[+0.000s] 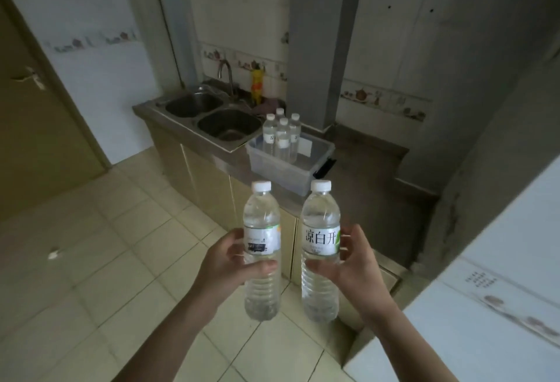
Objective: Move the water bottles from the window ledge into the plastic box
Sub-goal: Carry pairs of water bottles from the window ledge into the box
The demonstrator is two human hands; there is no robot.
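head view, bottles: you carry two water bottles upright, side by side but apart, out in front of you above the tiled floor (127,230), with the box ahead of them.
left bottle (262,248): your left hand (225,260) wraps its middle, thumb across the front just under the label; that grip is clenched on it.
right bottle (320,248): your right hand (356,263) grasps it at label height, fingers behind, thumb in front.
why held so: gripping mid-body and upright likely keeps each one steady and ready to be set down on its base.
look: clear plastic, ribbed lower half, white caps, white labels; they seem full.
plastic box (288,169): translucent, lid off, on the tabletop (372,151) just right of the double sink (212,117).
bottles in box (281,136): a cluster stands upright in its far left corner, so the near part stays free, probably for yours.
progress: a judgement only, part of the load is in and this pair is on its way.
window ledge: you cannot tell where it is from here.
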